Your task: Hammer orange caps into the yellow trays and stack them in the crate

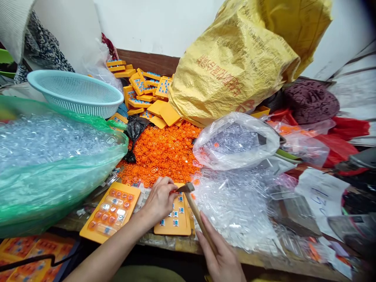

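Note:
My right hand is wrapped round the wooden handle of a hammer. The hammer's metal head is raised by my left fingertips, over the top of an orange panel dotted with small blue-and-white parts. Pinched over that panel's upper part, my left hand has a bit of orange at its fingertips, apparently a small orange piece mostly hidden by the fingers. To the left lies a second orange panel, fitted with round orange caps and clear oblong covers. Beyond my hands spreads a heap of orange caps.
Clear plastic pieces are piled to the right, below a white bag of more. A green bag of clear pieces fills the left. Behind are a blue basket, stacked orange panels and a yellow sack.

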Tool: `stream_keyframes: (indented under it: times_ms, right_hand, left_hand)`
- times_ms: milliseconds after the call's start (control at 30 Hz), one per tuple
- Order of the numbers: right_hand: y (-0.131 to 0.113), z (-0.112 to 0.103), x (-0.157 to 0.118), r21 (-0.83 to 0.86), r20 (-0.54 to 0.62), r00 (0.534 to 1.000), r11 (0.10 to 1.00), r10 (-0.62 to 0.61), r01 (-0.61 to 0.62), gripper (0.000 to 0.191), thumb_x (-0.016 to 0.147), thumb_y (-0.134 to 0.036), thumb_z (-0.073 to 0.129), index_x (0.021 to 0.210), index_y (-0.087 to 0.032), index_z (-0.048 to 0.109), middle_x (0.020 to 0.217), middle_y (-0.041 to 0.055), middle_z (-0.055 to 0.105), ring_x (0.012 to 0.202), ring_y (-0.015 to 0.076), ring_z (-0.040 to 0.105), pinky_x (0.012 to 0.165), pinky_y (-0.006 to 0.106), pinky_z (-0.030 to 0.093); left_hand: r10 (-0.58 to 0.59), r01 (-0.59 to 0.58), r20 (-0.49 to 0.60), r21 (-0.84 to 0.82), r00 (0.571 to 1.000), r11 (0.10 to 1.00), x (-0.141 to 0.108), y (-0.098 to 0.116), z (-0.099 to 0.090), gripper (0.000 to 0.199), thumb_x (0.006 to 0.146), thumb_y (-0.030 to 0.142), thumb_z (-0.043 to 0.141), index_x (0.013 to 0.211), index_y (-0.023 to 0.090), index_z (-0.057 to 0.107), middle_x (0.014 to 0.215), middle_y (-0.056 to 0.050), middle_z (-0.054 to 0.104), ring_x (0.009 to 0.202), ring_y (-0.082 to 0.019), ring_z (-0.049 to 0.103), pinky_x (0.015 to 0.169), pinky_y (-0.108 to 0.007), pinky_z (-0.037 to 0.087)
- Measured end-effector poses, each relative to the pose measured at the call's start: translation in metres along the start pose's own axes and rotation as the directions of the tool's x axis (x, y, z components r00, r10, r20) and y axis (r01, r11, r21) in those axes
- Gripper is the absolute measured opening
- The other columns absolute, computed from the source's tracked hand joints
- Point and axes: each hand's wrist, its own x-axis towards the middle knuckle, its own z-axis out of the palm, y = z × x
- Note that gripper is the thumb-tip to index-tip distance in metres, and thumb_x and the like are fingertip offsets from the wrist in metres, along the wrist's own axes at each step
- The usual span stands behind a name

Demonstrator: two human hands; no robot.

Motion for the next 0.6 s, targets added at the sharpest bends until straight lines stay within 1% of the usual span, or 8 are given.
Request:
stream_keyframes:
  times_ms: [133, 200, 300, 367, 433, 500, 533, 600]
  right_hand:
    - [-0.005, -0.004, 0.002, 0.007, -0.085, 0.996, 0.999, -0.037, 0.038, 0.048, 0.089, -0.02, 0.054, 0.136, -0.027, 0.046, 0.131, 0.0017, 0.057, 0.113, 0.0203, 0.06, 0.093, 0.023, 0.049]
    - [-0.007, -0.004, 0.002, 0.019, -0.091, 0.995, 0.999, -0.036, 0.038, 0.048, 0.088, -0.021, 0.055, 0.135, -0.029, 0.047, 0.13, 0.0011, 0.058, 0.112, 0.0211, 0.061, 0.092, 0.024, 0.05]
    - [-0.007, -0.003, 0.001, 0.056, -0.013, 0.999, 0.998, 0.04, -0.039, 0.043, 0.088, -0.026, 0.054, 0.13, -0.03, 0.053, 0.125, -0.0005, 0.062, 0.11, 0.021, 0.063, 0.09, 0.024, 0.052]
    - [-0.007, -0.004, 0.001, 0.132, -0.039, 0.989, 0.981, 0.145, -0.139, 0.04, 0.087, -0.032, 0.054, 0.127, -0.028, 0.058, 0.126, 0.0, 0.062, 0.111, 0.0218, 0.062, 0.092, 0.026, 0.052]
    - [-0.006, -0.007, 0.003, 0.224, -0.127, 0.95, 0.941, 0.285, -0.252, 0.042, 0.084, -0.038, 0.059, 0.124, -0.024, 0.062, 0.127, 0.0013, 0.061, 0.114, 0.0238, 0.061, 0.094, 0.029, 0.051]
    - [-0.007, -0.011, 0.005, 0.304, -0.224, 0.882, 0.889, 0.415, -0.341, 0.048, 0.079, -0.042, 0.064, 0.123, -0.022, 0.063, 0.123, 0.0019, 0.065, 0.111, 0.0257, 0.062, 0.09, 0.03, 0.054]
    - [-0.008, -0.013, 0.007, 0.336, -0.263, 0.848, 0.867, 0.461, -0.367, 0.05, 0.078, -0.043, 0.066, 0.123, -0.022, 0.063, 0.118, 0.0016, 0.068, 0.108, 0.0261, 0.064, 0.086, 0.03, 0.057]
    - [-0.009, -0.014, 0.01, 0.382, -0.3, 0.821, 0.85, 0.485, -0.363, 0.052, 0.076, -0.044, 0.067, 0.123, -0.023, 0.062, 0.107, 0.001, 0.072, 0.102, 0.0263, 0.067, 0.078, 0.03, 0.059]
  left_hand:
    - [-0.019, 0.019, -0.022, -0.017, 1.0, 1.0, 0.001, -0.001, 0.003, 0.015, 0.081, 0.011, 0.056, 0.087, 0.016, 0.069, 0.095, -0.007, 0.063, 0.093, -0.02, 0.057, 0.085, -0.034, 0.048]
    - [-0.042, 0.041, -0.036, -0.026, 0.998, 0.999, 0.001, -0.002, 0.004, 0.013, 0.079, 0.011, 0.058, 0.085, 0.016, 0.069, 0.095, -0.007, 0.062, 0.093, -0.02, 0.058, 0.085, -0.034, 0.049]
    - [-0.064, 0.062, -0.06, -0.025, 0.996, 0.998, 0.0, -0.002, 0.004, 0.014, 0.078, 0.01, 0.058, 0.083, 0.016, 0.07, 0.095, -0.007, 0.062, 0.093, -0.02, 0.058, 0.086, -0.034, 0.049]
    - [-0.067, 0.066, -0.068, -0.018, 0.995, 0.998, -0.001, -0.002, 0.003, 0.013, 0.078, 0.011, 0.06, 0.083, 0.017, 0.07, 0.096, -0.007, 0.063, 0.094, -0.02, 0.059, 0.086, -0.034, 0.05]
    - [-0.064, 0.063, -0.072, -0.005, 0.995, 0.998, 0.001, -0.001, 0.001, 0.013, 0.079, 0.015, 0.062, 0.089, 0.016, 0.071, 0.099, -0.008, 0.065, 0.096, -0.021, 0.06, 0.088, -0.034, 0.05]
    - [-0.052, 0.054, -0.083, 0.022, 0.995, 0.998, 0.008, 0.001, -0.001, 0.019, 0.081, 0.017, 0.06, 0.097, 0.016, 0.069, 0.104, -0.009, 0.066, 0.1, -0.021, 0.06, 0.092, -0.035, 0.047]
    - [-0.042, 0.046, -0.089, 0.042, 0.995, 0.998, 0.014, 0.003, -0.001, 0.021, 0.082, 0.016, 0.058, 0.1, 0.016, 0.069, 0.106, -0.009, 0.066, 0.102, -0.022, 0.059, 0.094, -0.036, 0.046]
    - [-0.018, 0.026, -0.087, 0.087, 0.996, 0.996, 0.029, 0.005, 0.0, 0.023, 0.082, 0.012, 0.054, 0.098, 0.016, 0.069, 0.103, -0.009, 0.067, 0.101, -0.023, 0.059, 0.094, -0.039, 0.045]
